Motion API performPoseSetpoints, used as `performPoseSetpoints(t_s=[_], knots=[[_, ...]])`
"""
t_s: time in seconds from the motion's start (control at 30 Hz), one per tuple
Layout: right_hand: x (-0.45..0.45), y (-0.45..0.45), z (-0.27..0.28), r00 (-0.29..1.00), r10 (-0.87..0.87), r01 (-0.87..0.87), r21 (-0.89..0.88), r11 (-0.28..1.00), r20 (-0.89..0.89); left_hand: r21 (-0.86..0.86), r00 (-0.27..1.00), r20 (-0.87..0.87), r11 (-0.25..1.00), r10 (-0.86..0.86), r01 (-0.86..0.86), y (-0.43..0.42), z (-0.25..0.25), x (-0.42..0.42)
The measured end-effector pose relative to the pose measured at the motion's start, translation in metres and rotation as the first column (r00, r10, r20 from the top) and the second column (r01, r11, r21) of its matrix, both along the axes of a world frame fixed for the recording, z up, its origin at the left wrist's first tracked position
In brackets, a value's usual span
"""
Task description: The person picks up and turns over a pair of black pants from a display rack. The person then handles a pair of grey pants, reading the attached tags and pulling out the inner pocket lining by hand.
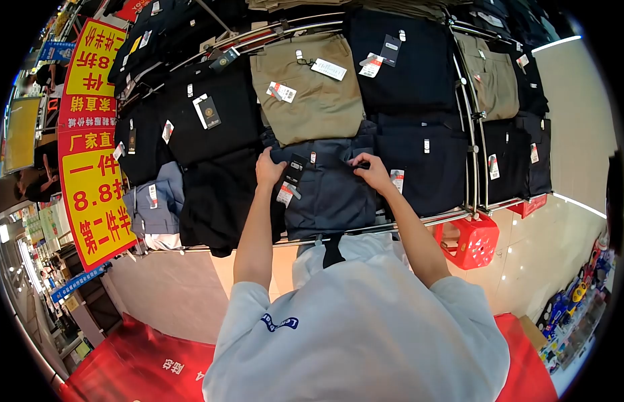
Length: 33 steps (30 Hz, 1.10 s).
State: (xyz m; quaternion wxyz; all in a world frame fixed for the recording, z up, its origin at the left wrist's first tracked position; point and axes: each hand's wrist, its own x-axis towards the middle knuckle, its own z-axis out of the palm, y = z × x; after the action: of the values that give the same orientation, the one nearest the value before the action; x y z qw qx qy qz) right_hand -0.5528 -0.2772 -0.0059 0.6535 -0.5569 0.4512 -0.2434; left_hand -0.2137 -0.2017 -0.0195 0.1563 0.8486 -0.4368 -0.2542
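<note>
A folded pair of dark blue-grey trousers (335,201) lies on the display rack right in front of me. My left hand (269,171) grips its upper left edge, beside a black hang tag (295,173) and a red-and-white price tag (285,194). At the upper right edge, my right hand (373,173) is closed with thumb and fingertips on the cloth; part of the grip is hidden. Just above both hands sit folded khaki trousers (315,110) with white tags. Navy trousers (429,164) are to the right, and black trousers (215,194) to the left.
Metal rack rails (469,147) run between the stacks and along the front edge. A red plastic stool (478,244) stands under the rack at right. A tall yellow-and-red sign (94,154) rises at left. Red cloth (141,358) is behind me.
</note>
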Motion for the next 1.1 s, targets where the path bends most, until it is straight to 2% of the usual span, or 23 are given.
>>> performPoseSetpoints(t_s=[0.1, 0.17, 0.3, 0.4, 0.5, 0.67, 0.77, 0.87, 0.9, 0.97, 1.0, 1.1], knots=[[-0.007, 0.006, 0.011, 0.994, 0.087, -0.087, -0.004, 0.996, 0.070, -0.065, 0.990, -0.137, 0.998, -0.030, 0.021, 0.008, 0.017, 0.005], [-0.012, 0.013, 0.021, 0.993, 0.121, -0.120, -0.039, 0.992, 0.016, -0.124, 0.981, -0.189, 0.992, -0.050, 0.026, 0.021, 0.023, 0.007], [-0.023, 0.028, 0.027, 0.990, 0.141, -0.141, -0.086, 0.986, -0.010, -0.071, 0.953, -0.302, 0.997, 0.016, -0.040, 0.047, 0.046, 0.003], [-0.032, 0.032, 0.034, 0.985, 0.174, -0.174, -0.062, 0.983, -0.004, -0.121, 0.939, -0.343, 0.992, -0.004, -0.040, 0.058, 0.057, -0.006], [-0.037, 0.034, 0.044, 0.966, 0.245, -0.254, -0.125, 0.959, -0.084, -0.136, 0.923, -0.386, 0.989, -0.001, -0.055, 0.063, 0.064, -0.012], [-0.034, 0.030, 0.055, 0.910, 0.266, -0.362, -0.299, 0.883, -0.317, -0.143, 0.907, -0.422, 0.988, -0.005, -0.061, 0.069, 0.054, -0.015], [-0.028, 0.018, 0.055, 0.856, 0.271, -0.451, -0.380, 0.808, -0.440, -0.124, 0.971, -0.183, 0.983, -0.155, 0.134, 0.062, 0.069, -0.019], [-0.021, 0.006, 0.050, 0.792, 0.291, -0.553, -0.431, 0.713, -0.537, 0.062, 0.973, -0.012, 0.971, -0.232, 0.232, 0.056, 0.085, -0.031], [-0.016, 0.001, 0.051, 0.769, 0.296, -0.587, -0.442, 0.678, -0.566, 0.044, 0.949, 0.090, 0.954, -0.301, 0.298, 0.056, 0.087, -0.034], [-0.002, -0.008, 0.054, 0.720, 0.455, -0.647, -0.270, 0.713, -0.524, 0.029, 0.860, 0.292, 0.903, -0.418, 0.429, 0.055, 0.092, -0.041], [0.005, -0.011, 0.056, 0.692, 0.529, -0.675, -0.181, 0.715, -0.491, -0.024, 0.897, 0.194, 0.912, -0.397, 0.409, 0.051, 0.093, -0.044], [0.022, -0.003, 0.033, 0.739, 0.469, -0.615, -0.199, 0.763, -0.484, -0.147, 0.882, 0.148, 0.872, -0.447, 0.467, 0.042, 0.089, -0.051]])
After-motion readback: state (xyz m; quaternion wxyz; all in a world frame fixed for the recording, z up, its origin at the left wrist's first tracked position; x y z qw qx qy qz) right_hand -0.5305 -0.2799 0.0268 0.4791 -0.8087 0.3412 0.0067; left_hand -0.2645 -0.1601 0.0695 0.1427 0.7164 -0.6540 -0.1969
